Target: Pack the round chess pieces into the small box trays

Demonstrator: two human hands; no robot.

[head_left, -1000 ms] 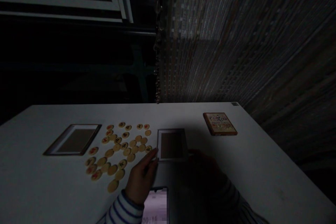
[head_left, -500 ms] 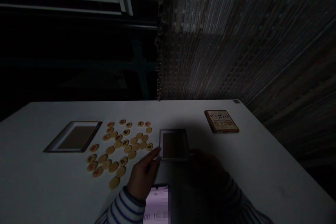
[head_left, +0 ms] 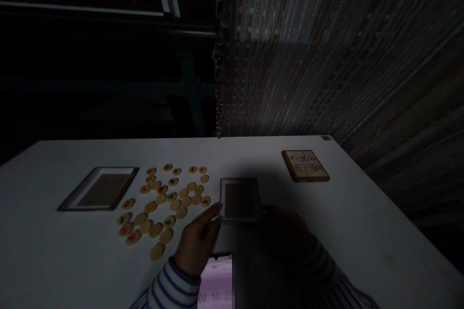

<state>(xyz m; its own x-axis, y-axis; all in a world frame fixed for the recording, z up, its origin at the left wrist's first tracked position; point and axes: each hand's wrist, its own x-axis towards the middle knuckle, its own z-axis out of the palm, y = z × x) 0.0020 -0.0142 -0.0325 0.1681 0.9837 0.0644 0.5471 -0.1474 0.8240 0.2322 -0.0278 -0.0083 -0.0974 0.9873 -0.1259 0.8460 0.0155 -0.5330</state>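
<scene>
My left hand (head_left: 197,240) pinches the left edge of a small shallow open box (head_left: 239,200) between thumb and fingers. At the box's right edge is my right hand (head_left: 288,229), in deep shadow, its fingers hard to make out; it appears to grip that side. Inside, the box shows a bare brownish bottom with pale walls. To the left of the box lie several round wooden Chinese chess pieces (head_left: 155,230), loosely scattered. Some show red or black characters, while others have plain faces up.
A larger shallow tray or lid (head_left: 105,190) lies at the left of the white table (head_left: 362,231). At the right is a flat box with a printed cover (head_left: 306,165). A lit phone (head_left: 215,280) lies near me between my forearms. Behind the table hangs a strip curtain (head_left: 282,58).
The view has shifted very slightly. Both hands and the box keep the same hold and place, and the chess pieces lie as before.
</scene>
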